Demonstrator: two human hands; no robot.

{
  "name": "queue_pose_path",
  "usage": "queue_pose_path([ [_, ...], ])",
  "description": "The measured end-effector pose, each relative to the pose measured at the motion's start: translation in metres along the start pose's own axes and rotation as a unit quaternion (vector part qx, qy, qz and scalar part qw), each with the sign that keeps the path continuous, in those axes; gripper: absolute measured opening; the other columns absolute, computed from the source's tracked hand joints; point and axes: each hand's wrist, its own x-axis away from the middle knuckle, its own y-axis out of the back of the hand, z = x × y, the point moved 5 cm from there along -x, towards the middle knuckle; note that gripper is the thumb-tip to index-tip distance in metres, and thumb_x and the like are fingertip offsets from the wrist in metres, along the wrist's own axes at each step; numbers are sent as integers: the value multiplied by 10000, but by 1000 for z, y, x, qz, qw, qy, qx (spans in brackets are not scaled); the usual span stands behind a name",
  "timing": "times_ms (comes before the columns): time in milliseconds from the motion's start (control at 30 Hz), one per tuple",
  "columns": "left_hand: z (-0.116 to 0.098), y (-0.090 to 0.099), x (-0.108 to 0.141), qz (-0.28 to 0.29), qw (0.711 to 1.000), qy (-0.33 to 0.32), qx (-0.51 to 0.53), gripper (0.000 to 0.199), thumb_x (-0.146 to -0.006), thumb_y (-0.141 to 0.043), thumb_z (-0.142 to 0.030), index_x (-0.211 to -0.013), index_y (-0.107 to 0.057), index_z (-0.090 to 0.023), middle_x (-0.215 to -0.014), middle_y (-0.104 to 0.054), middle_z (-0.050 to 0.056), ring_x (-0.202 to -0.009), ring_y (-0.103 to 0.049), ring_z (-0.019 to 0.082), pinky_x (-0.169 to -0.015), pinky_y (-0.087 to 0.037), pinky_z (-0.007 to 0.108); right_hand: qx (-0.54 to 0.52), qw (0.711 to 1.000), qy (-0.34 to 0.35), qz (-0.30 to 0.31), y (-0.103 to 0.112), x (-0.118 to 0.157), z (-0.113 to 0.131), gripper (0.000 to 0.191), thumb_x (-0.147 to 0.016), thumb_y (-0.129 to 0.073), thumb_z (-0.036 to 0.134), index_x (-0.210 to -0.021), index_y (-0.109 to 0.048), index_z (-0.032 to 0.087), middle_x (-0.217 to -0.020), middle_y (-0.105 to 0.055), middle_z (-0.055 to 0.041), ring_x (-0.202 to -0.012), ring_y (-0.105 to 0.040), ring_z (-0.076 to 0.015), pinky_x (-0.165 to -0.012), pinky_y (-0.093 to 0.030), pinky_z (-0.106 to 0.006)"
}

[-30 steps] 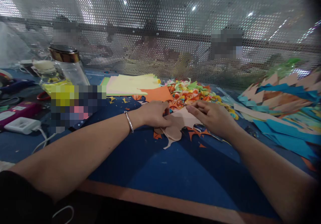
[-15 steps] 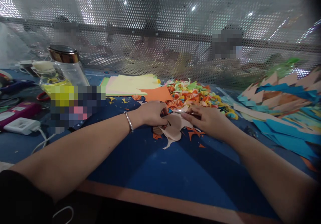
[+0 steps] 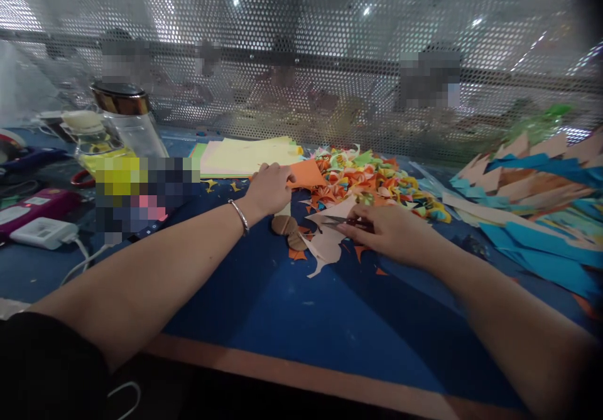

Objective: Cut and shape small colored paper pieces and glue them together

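My left hand (image 3: 271,188), a silver bracelet at its wrist, is at the left edge of an orange paper sheet (image 3: 306,174); its curled fingertips are partly hidden. In my right hand (image 3: 377,225) is a pair of scissors (image 3: 340,221), blades pointing left over a pale pink paper scrap (image 3: 327,244) with curved cut edges. Two round brown discs (image 3: 284,225) lie left of the scrap, below my left hand. Small orange offcuts (image 3: 381,272) are scattered around it.
Behind my hands are stacked pale yellow sheets (image 3: 249,156) and a heap of colourful folded paper (image 3: 367,175). Pink and blue paper pieces (image 3: 541,238) lie right. Bottles (image 3: 132,125), a white charger (image 3: 44,233) and a purple power strip (image 3: 40,210) stand left. A perforated metal screen (image 3: 330,81) rises behind.
My left hand has left the pink paper and moved up and left to the orange sheet, uncovering the brown discs. The scissors in my right hand now show more clearly.
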Motion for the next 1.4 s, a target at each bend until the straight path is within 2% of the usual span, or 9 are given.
queue_pose_path([
  [167, 6, -7, 1, 32, 998, 19, -47, 545, -895, -653, -443, -1362, -641, -162, -1397, -651, 187, -1348, -514, 403, -1102, -430, 539, 22, 1000, -2, 8, -2, 1, 1, 493, -985, -457, 654, -910, -679, 219, -819, -762, -96, -721, -689, -242, -615, -396, -333],
  [267, 4, -8, -1, 1, 998, 2, -56, 491, -908, -631, -395, -1344, -643, -168, -1374, -664, 179, -1323, -532, 378, -1093, -439, 517, 33, 999, 1, 7, -3, 1, 3, 486, -988, -458, 645, -913, -679, 219, -799, -759, -98, -710, -686, -243, -596, -383, -327],
  [400, 5, -14, -7, -11, 999, -31, -37, 390, -918, -586, -277, -1263, -675, -118, -1184, -721, 183, -1193, -616, 337, -1040, -470, 467, 43, 999, -5, 12, -2, 1, 5, 472, -987, -471, 647, -911, -669, 225, -765, -745, -89, -689, -678, -239, -573, -365, -314],
  [567, 10, -12, -11, -24, 999, -42, -25, 276, -880, -547, -124, -1079, -737, -135, -1102, -722, 182, -1107, -647, 310, -1008, -480, 453, 50, 998, -25, 33, -3, 2, 9, 448, -981, -477, 635, -947, -654, 225, -779, -740, -87, -723, -684, -258, -614, -389, -335],
  [767, -5, -8, -6, -44, 994, -93, -24, 339, -913, -601, -265, -1196, -716, -119, -1231, -685, 187, -1205, -592, 330, -1097, -443, 462, 35, 999, -8, 29, -4, 2, 11, 431, -973, -497, 626, -939, -646, 223, -770, -740, -80, -704, -692, -243, -613, -398, -329],
  [900, -15, -11, -3, -16, 991, -124, -43, 249, -899, -573, -238, -1042, -758, -151, -1233, -706, 154, -1185, -592, 318, -1076, -462, 445, 33, 999, -10, 33, -4, 3, 11, 419, -971, -498, 622, -936, -639, 229, -785, -748, -80, -707, -696, -240, -616, -395, -323],
  [1167, -13, -16, -6, 1, 992, -111, -64, 349, -936, -463, -181, -1044, -790, -127, -1138, -779, 153, -1129, -605, 299, -1055, -458, 472, 39, 999, -2, 22, -3, 2, 10, 424, -967, -511, 632, -942, -647, 232, -762, -739, -72, -695, -682, -233, -586, -375, -309],
  [1300, -21, -8, 2, -46, 992, -93, -69, 436, -961, -425, -164, -1261, -739, -122, -1357, -734, 133, -1247, -539, 339, -1053, -438, 520, 38, 999, 7, 18, -2, 3, 11, 436, -979, -491, 629, -941, -646, 223, -725, -721, -67, -642, -658, -224, -575, -368, -317],
  [1400, -33, 2, 11, -95, 988, -106, -54, 577, -949, -401, -109, -1495, -588, -129, -1613, -564, 83, -1302, -494, 349, -1053, -419, 539, 16, 1000, 13, 20, -1, 4, 12, 479, -994, -456, 648, -898, -652, 222, -709, -727, -69, -624, -659, -219, -572, -373, -320],
])
